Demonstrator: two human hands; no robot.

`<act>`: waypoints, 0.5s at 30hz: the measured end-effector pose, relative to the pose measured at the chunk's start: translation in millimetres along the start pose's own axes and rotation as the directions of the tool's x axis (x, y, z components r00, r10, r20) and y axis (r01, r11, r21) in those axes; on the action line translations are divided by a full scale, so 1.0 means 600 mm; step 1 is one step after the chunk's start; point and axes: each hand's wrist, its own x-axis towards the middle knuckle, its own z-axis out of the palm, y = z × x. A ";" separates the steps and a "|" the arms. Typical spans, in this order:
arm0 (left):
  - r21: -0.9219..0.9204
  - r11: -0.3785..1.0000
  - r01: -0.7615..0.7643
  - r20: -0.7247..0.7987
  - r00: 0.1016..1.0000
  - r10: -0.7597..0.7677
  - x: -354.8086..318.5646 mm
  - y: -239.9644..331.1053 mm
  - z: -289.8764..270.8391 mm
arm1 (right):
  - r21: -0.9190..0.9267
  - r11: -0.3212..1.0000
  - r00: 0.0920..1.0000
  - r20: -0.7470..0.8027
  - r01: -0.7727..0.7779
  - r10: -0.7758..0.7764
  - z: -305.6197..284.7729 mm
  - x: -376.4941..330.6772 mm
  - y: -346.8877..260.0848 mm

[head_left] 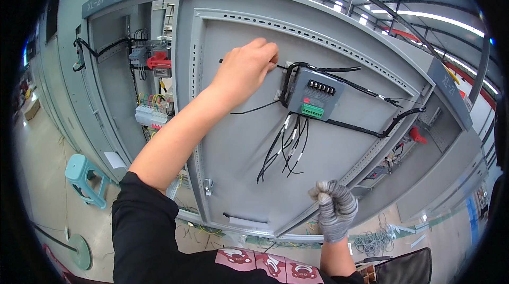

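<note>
My bare left hand [250, 64] is closed in front of the grey cabinet door [238, 146]. A thin black strand [282, 67] runs from its fingers to the wire bundle beside the meter; whether it is a wire or a cable tie I cannot tell. The grey meter box [313, 93], fixed to the door, has a black terminal row and a green terminal block [312, 111]. Several loose black wires [286, 149] with white sleeves hang below it. My right hand [336, 210], in a grey striped glove, is closed low at the right, apart from the door; its grip is hidden.
Left of the door, the open cabinet holds a red-handled switch [159, 61] and white breakers [151, 116]. Another cabinet stands at the right, with a red handle [418, 135]. A turquoise stool [79, 170] is at the left. Wire scraps [374, 241] litter the floor.
</note>
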 end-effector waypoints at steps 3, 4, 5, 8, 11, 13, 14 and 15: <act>0.044 0.999 -0.006 -0.013 1.000 0.006 0.001 0.006 0.005 | -0.125 0.971 0.979 0.055 0.203 -0.198 -0.001 0.058 -0.012; 0.083 0.997 0.003 -0.018 1.000 -0.001 -0.001 0.005 0.002 | -0.134 0.963 0.972 0.041 0.234 -0.230 0.007 0.077 -0.014; 0.117 0.993 0.012 -0.021 1.000 -0.009 -0.003 0.005 0.000 | -0.148 0.954 0.965 0.028 0.261 -0.260 0.016 0.095 -0.019; 0.129 0.992 0.012 -0.049 0.999 -0.006 -0.006 0.000 -0.001 | -0.120 0.925 0.932 0.001 0.360 -0.362 0.019 0.130 -0.035; 0.157 0.987 -0.016 -0.039 0.999 0.022 -0.006 0.000 0.009 | -0.117 0.905 0.911 -0.010 0.409 -0.413 0.030 0.140 -0.047; 0.137 0.989 -0.062 -0.050 0.996 0.069 -0.001 0.004 0.022 | -0.143 0.877 0.886 -0.001 0.458 -0.463 0.038 0.145 -0.050; 0.115 0.991 -0.065 -0.055 0.996 0.072 0.000 0.012 0.029 | -0.162 0.879 0.890 -0.010 0.449 -0.456 0.042 0.146 -0.053; 0.092 0.993 -0.068 -0.060 0.995 0.074 0.002 0.020 0.036 | -0.181 0.880 0.893 -0.019 0.440 -0.450 0.047 0.148 -0.056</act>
